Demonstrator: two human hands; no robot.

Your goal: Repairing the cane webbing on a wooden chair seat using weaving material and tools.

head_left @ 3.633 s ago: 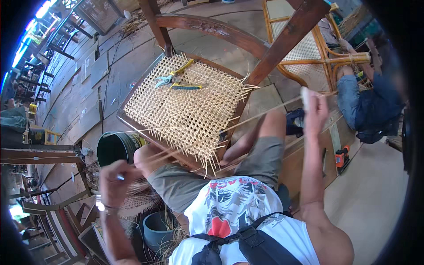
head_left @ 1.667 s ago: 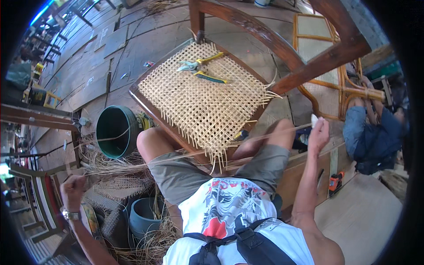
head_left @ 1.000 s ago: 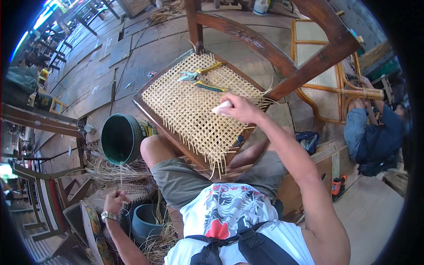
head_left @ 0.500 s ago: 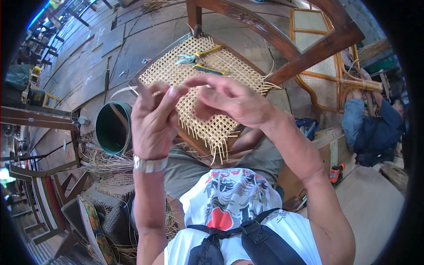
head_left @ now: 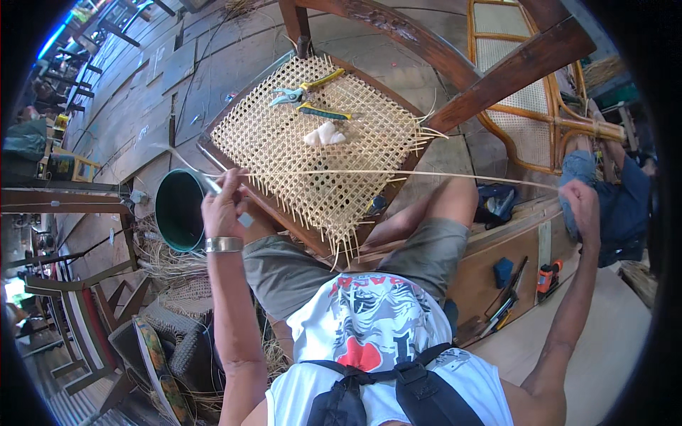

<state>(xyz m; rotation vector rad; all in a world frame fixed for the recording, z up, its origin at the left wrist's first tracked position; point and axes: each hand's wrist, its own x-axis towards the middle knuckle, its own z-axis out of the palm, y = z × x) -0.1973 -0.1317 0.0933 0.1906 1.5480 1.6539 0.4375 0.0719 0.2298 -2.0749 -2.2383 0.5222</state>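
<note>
A wooden chair with a woven cane seat [head_left: 312, 149] stands in front of my knees. A long thin cane strand [head_left: 398, 172] stretches taut across the seat between my two hands. My left hand [head_left: 224, 202] pinches its left end together with a small metal tool, above a green bucket [head_left: 177, 209]. My right hand [head_left: 581, 206] grips the other end far out to the right. On the seat lie green and yellow pliers [head_left: 305, 92], a second striped-handled tool [head_left: 323, 112] and a small white lump [head_left: 323, 133].
Loose cane strips [head_left: 167, 259] are piled on the floor at my left. Another cane chair [head_left: 526, 99] stands at the back right, with a seated person in blue [head_left: 614, 199] beside it. Tools, one of them orange [head_left: 548, 278], lie on a wooden board at the right.
Half a second ago both hands were together close above the seat. They have since drawn apart, left hand to the left, right hand far right, pulling the strand taut. A white lump lies on the seat.
</note>
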